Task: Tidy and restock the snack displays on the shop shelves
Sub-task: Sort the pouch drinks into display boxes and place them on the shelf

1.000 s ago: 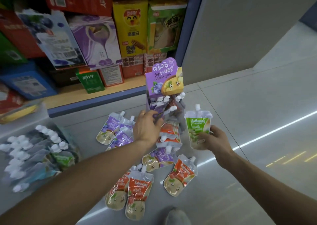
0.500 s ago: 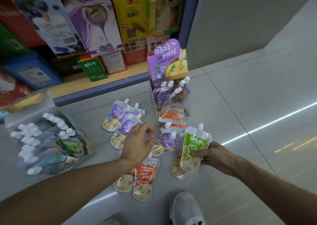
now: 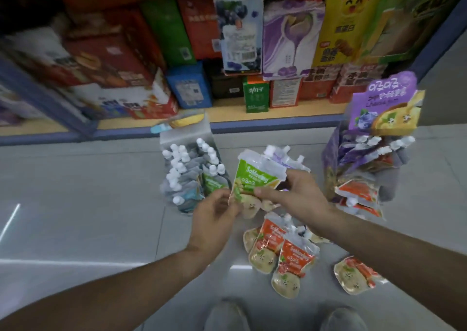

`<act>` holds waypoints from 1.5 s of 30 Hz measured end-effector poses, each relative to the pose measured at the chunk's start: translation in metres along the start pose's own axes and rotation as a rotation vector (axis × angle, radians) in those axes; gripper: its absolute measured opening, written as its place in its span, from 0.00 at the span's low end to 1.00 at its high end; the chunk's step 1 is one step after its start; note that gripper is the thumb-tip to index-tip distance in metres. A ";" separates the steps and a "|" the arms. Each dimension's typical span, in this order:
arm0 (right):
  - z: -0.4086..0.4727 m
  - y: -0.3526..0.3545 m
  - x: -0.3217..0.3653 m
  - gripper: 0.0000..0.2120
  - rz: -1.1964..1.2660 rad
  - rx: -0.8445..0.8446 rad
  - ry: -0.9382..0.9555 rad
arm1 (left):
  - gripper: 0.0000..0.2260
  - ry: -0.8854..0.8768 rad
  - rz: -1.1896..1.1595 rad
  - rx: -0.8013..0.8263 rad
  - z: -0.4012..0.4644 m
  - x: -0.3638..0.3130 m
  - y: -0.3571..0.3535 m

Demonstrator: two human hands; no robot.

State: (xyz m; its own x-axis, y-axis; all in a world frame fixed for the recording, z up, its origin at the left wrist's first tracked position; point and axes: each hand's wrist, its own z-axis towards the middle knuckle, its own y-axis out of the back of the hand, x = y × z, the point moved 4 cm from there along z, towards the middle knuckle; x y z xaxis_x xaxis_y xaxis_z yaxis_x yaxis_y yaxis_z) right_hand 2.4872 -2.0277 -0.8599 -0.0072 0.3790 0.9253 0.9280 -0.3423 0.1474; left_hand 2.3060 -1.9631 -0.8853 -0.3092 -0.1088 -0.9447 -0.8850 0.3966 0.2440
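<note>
Pouch held: green foil spouted snack pouch (image 3: 255, 179), up in the air over the floor (image 3: 75, 204), between my two hands, its white cap end tipped up and away from me, base toward me.
Right hand (image 3: 298, 199): I see it pinching the pouch's right edge and lower corner, thumb on the printed face, fingers behind.
Left hand (image 3: 214, 219): fingers curled, tips closing on the pouch's lower left corner; I judge it pinches there, though blur hides the exact contact.
Long axis: running from my hands up and slightly to the right, cap farthest from both palms.
Clear plastic bin of white-capped pouches (image 3: 192, 174): just beyond my left hand and a little left of it, on the floor, already holding one green pouch at its near right side.
Purple cardboard display stand (image 3: 374, 141): well to the right of my right hand, caps showing at its top.
Nearer hand: left, I judge, for the clear bin; right for the purple stand.
Loose red-and-orange pouches (image 3: 285, 252): lying flat on the floor below my right hand, toward my shoes.
Coming move, my guess: pass the pouch leftward and forward, cap up, into the bin beside its green match.
</note>
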 end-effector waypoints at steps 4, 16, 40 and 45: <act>0.018 -0.053 0.013 0.05 -0.198 -0.025 0.205 | 0.05 -0.020 0.143 -0.250 -0.003 0.020 0.048; 0.044 -0.106 -0.009 0.09 -0.828 -0.204 0.331 | 0.20 -0.231 0.612 -0.030 -0.007 0.039 0.045; -0.025 0.083 -0.027 0.06 -0.533 -0.696 0.062 | 0.14 -0.457 0.444 0.301 0.023 -0.033 -0.102; -0.051 0.156 -0.053 0.07 -0.419 -0.889 -0.047 | 0.14 -0.494 0.515 0.410 0.036 -0.054 -0.181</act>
State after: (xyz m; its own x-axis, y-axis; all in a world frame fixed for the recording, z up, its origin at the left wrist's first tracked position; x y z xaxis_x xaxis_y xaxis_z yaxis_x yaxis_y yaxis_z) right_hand 2.6138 -2.1451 -0.8679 -0.2389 0.6445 0.7263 0.2350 -0.6874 0.6872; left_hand 2.4956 -1.9964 -0.8866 -0.3684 0.5530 -0.7473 -0.4476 0.5991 0.6639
